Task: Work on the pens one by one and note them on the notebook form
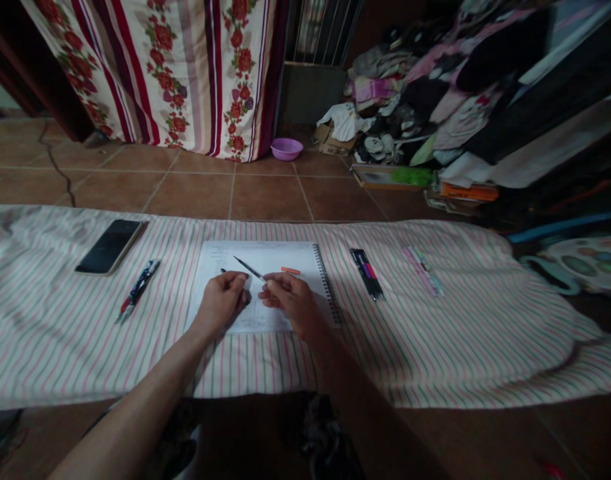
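An open spiral notebook (265,320) lies on the striped cloth in front of me, and both hands are over its pages. In my right hand (288,293) a thin dark pen refill (248,268) is pinched near one end, its narrow tip pointing up and to the left. My left hand (223,293) is closed just beside it. A small dark end pokes out past the left fingers; the rest of that piece is hidden. On the page behind the right hand rests a small orange piece (290,271), perhaps a pen part.
Left of the notebook are a phone (110,247) and several pens (138,291). To the right lie a group of dark pens (367,275) and some pastel pens (423,270). Beyond the cloth stand a purple basin (286,150), a floral curtain (195,80) and heaped clothes (410,87).
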A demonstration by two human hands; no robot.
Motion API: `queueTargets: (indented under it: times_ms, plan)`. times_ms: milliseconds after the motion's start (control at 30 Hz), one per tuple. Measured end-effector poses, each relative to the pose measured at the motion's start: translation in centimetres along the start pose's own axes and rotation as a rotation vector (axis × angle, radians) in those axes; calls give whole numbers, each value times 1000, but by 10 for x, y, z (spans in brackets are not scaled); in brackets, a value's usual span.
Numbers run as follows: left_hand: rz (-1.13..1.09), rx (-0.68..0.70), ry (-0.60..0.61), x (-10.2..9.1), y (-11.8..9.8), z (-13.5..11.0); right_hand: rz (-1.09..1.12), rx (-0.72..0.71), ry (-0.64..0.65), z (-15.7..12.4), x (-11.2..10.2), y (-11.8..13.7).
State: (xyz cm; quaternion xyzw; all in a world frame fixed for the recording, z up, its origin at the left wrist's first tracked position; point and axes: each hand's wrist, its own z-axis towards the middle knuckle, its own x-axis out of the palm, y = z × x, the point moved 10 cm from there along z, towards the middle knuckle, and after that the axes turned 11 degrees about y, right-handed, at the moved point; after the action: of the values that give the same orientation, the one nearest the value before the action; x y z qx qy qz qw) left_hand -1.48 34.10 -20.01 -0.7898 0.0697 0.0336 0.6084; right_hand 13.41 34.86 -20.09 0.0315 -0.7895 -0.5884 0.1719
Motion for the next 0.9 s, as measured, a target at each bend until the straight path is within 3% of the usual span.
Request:
queueTargets:
  times_ms: [100, 233, 600, 900]
  plan:
    - [-362, -44, 31, 8, 6, 1, -15, -6, 22, -2, 6, 1]
    - [-570, -39, 57, 13, 7, 2, -55, -32, 48, -1, 12, 1]
    - [-696, -86, 78, 14, 11, 4, -106, -124, 191, 1, 27, 7]
    - [-687, -71, 90, 15, 8, 4, -215, -210, 175, 5, 27, 4]
